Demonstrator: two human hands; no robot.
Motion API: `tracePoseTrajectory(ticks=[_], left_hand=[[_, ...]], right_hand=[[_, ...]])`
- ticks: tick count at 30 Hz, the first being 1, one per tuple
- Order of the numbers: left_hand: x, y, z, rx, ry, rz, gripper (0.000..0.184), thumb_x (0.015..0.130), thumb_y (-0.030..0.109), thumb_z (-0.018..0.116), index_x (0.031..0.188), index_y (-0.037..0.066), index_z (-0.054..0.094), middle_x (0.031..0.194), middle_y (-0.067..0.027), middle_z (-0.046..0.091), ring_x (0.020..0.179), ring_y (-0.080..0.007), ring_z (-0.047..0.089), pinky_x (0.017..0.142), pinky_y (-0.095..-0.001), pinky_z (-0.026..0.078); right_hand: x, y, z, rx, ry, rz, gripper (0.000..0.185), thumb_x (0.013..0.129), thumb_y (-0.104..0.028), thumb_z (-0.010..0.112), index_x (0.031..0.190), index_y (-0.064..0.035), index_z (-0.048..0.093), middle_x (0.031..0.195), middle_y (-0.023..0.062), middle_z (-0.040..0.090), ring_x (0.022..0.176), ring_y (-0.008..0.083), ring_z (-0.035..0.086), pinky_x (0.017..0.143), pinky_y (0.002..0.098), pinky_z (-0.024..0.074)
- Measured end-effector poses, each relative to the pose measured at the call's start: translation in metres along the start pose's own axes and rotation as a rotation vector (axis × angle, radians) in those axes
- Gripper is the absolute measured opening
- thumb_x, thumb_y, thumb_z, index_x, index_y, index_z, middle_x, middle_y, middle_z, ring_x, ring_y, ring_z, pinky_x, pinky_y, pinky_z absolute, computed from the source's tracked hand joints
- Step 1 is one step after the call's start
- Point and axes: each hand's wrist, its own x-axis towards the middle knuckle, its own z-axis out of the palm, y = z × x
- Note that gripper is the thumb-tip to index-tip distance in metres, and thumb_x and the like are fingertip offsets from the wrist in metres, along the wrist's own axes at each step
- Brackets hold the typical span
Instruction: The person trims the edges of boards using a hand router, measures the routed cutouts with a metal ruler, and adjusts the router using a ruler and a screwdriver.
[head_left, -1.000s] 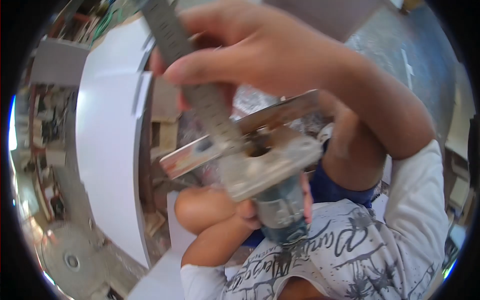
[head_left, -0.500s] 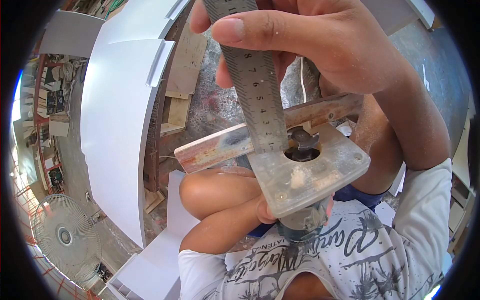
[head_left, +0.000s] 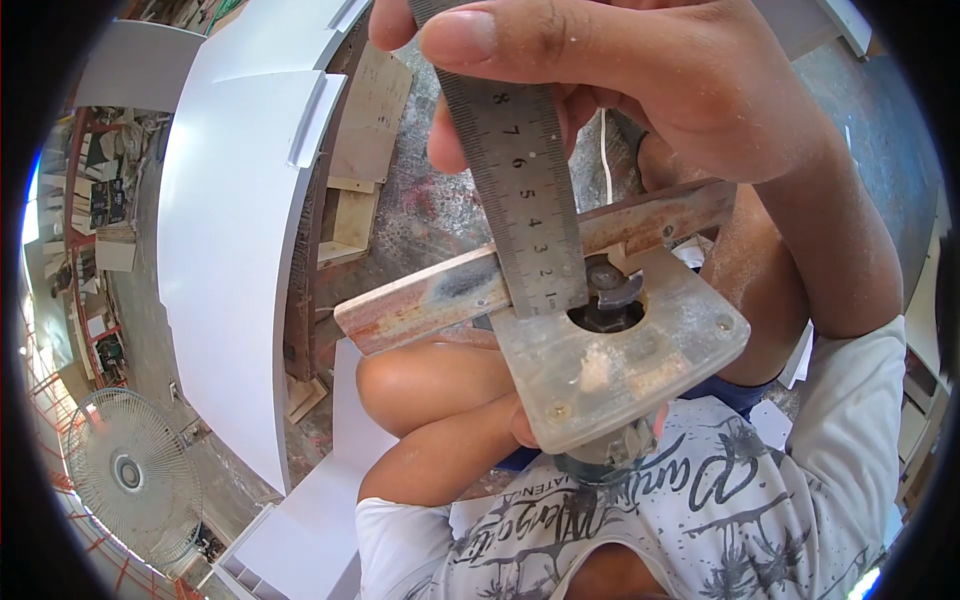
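My right hand (head_left: 640,75) pinches a steel ruler (head_left: 525,190) between thumb and fingers, slanting it downward. The ruler's low end rests on or just above the clear base plate (head_left: 610,375) of a trim router (head_left: 605,460), beside the bit opening. Inside that hole a dark metal router bit (head_left: 615,290) points up. Sawdust lies on the plate. From below, my left hand (head_left: 523,428) grips the router body; most of its fingers are hidden by the plate. A worn wooden strip (head_left: 425,295) crosses the plate's far edge, behind the ruler.
White panels (head_left: 230,240) stand to the left, with plywood pieces (head_left: 365,130) beside them. A fan (head_left: 128,470) is at the lower left. Shelves (head_left: 105,200) with clutter line the far left. A white cable (head_left: 606,160) runs over the stained floor. My bent legs (head_left: 430,385) lie under the router.
The ruler's lower end has shifted slightly right, closer to the bit. My right hand has risen a little, and the router plate has tilted and moved slightly right.
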Motion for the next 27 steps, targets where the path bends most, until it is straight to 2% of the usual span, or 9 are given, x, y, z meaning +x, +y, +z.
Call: tracePoseTrajectory(ticks=[3,5,12,16,21,27], left_hand=[[0.004,0.010,0.003,-0.082,0.009,-0.072,0.054,0.101,0.035,0.064,0.140,-0.001,0.052,0.123,-0.0151,0.064,0.111,-0.0189,0.062,0.094,-0.0279,0.050],[0.005,0.011,0.005,-0.043,0.010,-0.062,0.050,0.103,0.032,0.060,0.138,-0.002,0.054,0.122,-0.0155,0.065,0.111,-0.0183,0.062,0.093,-0.0268,0.050],[0.000,0.008,-0.005,-0.232,-0.010,-0.116,0.050,0.104,0.030,0.055,0.138,-0.007,0.053,0.125,-0.0204,0.064,0.109,-0.0199,0.067,0.086,-0.0239,0.056],[0.009,0.008,0.000,-0.116,-0.052,-0.030,0.051,0.105,0.029,0.052,0.140,-0.008,0.049,0.127,-0.0224,0.063,0.109,-0.0190,0.067,0.084,-0.0215,0.056],[0.005,0.010,0.001,-0.124,-0.008,-0.059,0.051,0.105,0.032,0.053,0.139,-0.007,0.052,0.123,-0.0210,0.065,0.109,-0.0219,0.066,0.089,-0.0253,0.055],[0.008,0.009,0.004,-0.027,-0.017,0.011,0.056,0.102,0.039,0.059,0.137,-0.004,0.054,0.118,-0.0193,0.066,0.108,-0.0252,0.065,0.093,-0.0327,0.053]], right_hand=[[0.000,0.002,0.002,-0.014,0.012,-0.009,0.032,0.108,-0.027,0.056,0.126,-0.0005,0.054,0.101,0.0115,0.068,0.082,0.0163,0.075,0.069,0.0287,0.0659],[0.001,0.003,0.003,-0.023,0.021,-0.014,0.032,0.108,-0.028,0.056,0.126,-0.0006,0.054,0.101,0.0117,0.068,0.082,0.0165,0.075,0.069,0.0288,0.0659],[0.009,0.014,0.004,-0.065,0.064,-0.043,0.032,0.108,-0.028,0.056,0.126,-0.0008,0.054,0.101,0.0127,0.069,0.083,0.0172,0.075,0.069,0.0291,0.0660],[0.011,0.017,0.004,-0.070,0.069,-0.044,0.032,0.108,-0.028,0.056,0.125,-0.0009,0.054,0.101,0.0133,0.070,0.083,0.0176,0.076,0.069,0.0293,0.0661],[0.008,0.015,0.003,-0.067,0.066,-0.039,0.032,0.108,-0.028,0.056,0.125,-0.0011,0.054,0.101,0.0139,0.070,0.083,0.0180,0.076,0.070,0.0295,0.0662],[0.002,0.003,0.004,-0.058,0.038,-0.024,0.032,0.108,-0.028,0.056,0.125,-0.0013,0.054,0.101,0.0148,0.071,0.084,0.0186,0.076,0.070,0.0297,0.0663]])
